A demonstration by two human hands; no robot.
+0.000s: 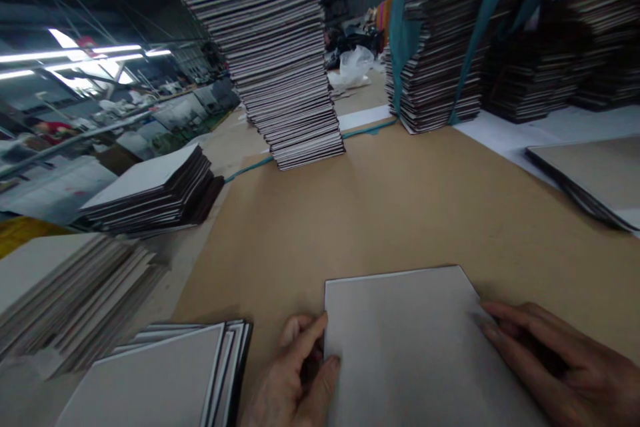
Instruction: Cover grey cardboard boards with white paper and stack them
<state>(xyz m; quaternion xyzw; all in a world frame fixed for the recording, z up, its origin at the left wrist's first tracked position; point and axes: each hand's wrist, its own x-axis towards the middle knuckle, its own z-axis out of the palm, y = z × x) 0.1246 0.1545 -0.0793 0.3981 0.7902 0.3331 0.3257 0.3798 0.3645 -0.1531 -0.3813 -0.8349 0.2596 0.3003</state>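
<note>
A flat grey board [405,347] with a thin dark edge lies in front of me on the brown sheet. My left hand [300,373] is closed on its left edge, thumb on top and fingers along the side. At the right edge, my right hand [555,360] pinches the same board between thumb and fingers. The board's near end runs out of view. Beside my left hand is a low, slightly fanned stack of similar grey boards [155,373] with dark edges.
Brown sheet [400,207] covers the table. A tall leaning stack of boards [280,60] stands behind, with strap-tied stacks [445,40] to its right. More boards lie at the left [150,187] and a thin pile [595,167] at the right. A teal strap [370,129] crosses the sheet's far edge.
</note>
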